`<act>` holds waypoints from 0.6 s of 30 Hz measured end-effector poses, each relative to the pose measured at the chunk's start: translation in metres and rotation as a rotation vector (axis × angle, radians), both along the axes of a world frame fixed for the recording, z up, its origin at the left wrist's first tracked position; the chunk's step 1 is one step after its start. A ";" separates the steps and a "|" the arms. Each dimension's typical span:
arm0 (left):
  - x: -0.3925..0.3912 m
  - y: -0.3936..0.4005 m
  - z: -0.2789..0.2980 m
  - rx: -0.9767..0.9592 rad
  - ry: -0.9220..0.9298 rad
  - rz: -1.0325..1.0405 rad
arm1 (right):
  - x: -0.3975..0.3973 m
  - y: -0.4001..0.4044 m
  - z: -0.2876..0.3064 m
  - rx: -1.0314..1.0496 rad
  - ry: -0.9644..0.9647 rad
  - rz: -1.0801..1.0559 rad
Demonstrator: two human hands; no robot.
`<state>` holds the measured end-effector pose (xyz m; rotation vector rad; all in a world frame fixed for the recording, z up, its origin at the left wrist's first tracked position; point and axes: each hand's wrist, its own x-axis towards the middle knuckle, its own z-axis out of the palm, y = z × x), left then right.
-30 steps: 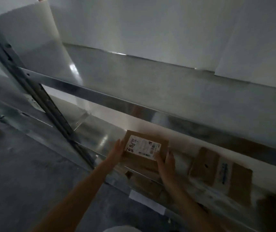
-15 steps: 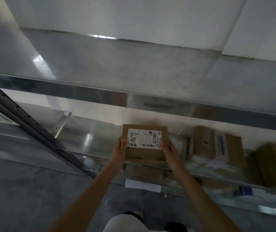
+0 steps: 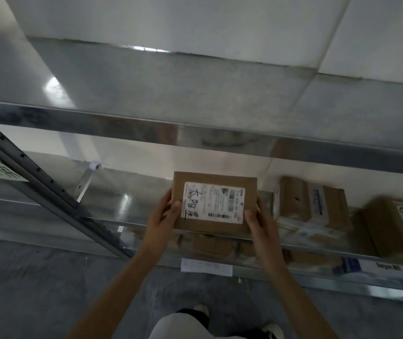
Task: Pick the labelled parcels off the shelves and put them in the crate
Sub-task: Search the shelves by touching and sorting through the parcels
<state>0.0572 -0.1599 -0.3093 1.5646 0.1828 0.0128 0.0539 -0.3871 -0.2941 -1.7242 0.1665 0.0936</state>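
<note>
A small brown cardboard parcel (image 3: 214, 189) with a white shipping label and black handwriting is held up in front of the middle metal shelf (image 3: 112, 189). My left hand (image 3: 165, 217) grips its left edge with the thumb on the label's corner. My right hand (image 3: 256, 222) grips the right edge, thumb on the face. Both forearms reach up from below. No crate is in view.
More brown parcels sit on the same shelf to the right: a taped parcel (image 3: 311, 204) and one marked "98LL" (image 3: 401, 223). Further boxes lie on the lower shelf (image 3: 212, 244). A dark perforated upright (image 3: 49, 194) slants at left. Above is a bare upper shelf (image 3: 195, 94). The grey floor lies below.
Both hands have lifted the labelled parcel off the shelf and drawn it toward me, turning its label to face the camera. The view has swung right along the shelf.
</note>
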 end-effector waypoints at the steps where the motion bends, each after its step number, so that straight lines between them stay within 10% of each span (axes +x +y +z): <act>1: 0.006 0.005 0.005 -0.025 0.081 -0.002 | 0.003 -0.001 0.005 -0.025 0.009 -0.006; 18: 0.034 -0.004 0.004 -0.044 0.414 0.004 | 0.035 -0.001 -0.037 -0.224 0.232 0.205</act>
